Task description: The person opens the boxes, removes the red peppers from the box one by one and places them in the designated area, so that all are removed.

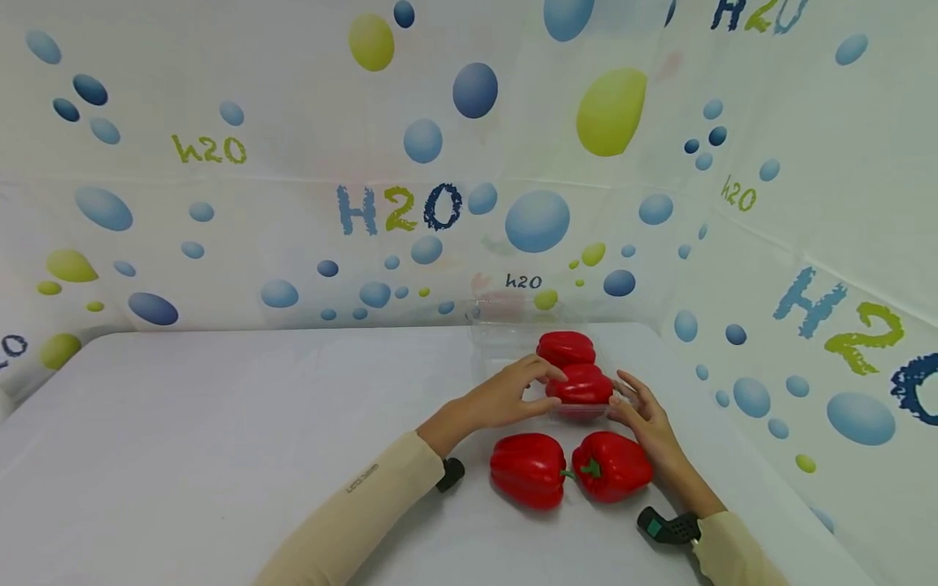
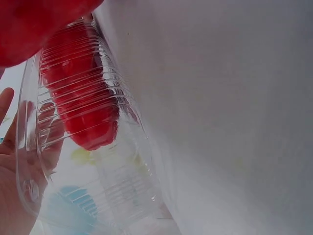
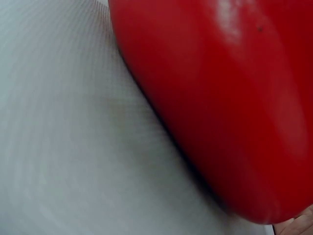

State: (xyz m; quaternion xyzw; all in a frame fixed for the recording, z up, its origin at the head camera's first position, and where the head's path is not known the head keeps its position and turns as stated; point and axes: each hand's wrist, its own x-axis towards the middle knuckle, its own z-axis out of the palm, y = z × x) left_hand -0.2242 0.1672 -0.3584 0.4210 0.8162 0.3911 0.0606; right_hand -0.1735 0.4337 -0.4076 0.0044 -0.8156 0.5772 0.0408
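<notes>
A clear plastic container (image 2: 33,188) holds red bell peppers, one farther back (image 1: 566,347) and one nearer (image 1: 584,385). At the left end of the nearer pepper is my left hand (image 1: 513,395), fingers bent loosely over it and thumb apart by the front rim. The left wrist view shows the same hand (image 2: 19,171) spread behind the clear wall. My right hand (image 1: 648,419) is at the container's right side, its fingertips right at the rim and the pepper's end. Two more red bell peppers, a left one (image 1: 529,470) and a right one (image 1: 612,466), lie in front.
A white cloth covers the table (image 1: 256,439). The container's raised clear lid (image 1: 513,321) stands toward the back wall sheet (image 1: 293,155), printed with drops and H2O letters. In the right wrist view a red pepper (image 3: 220,98) fills much of the frame.
</notes>
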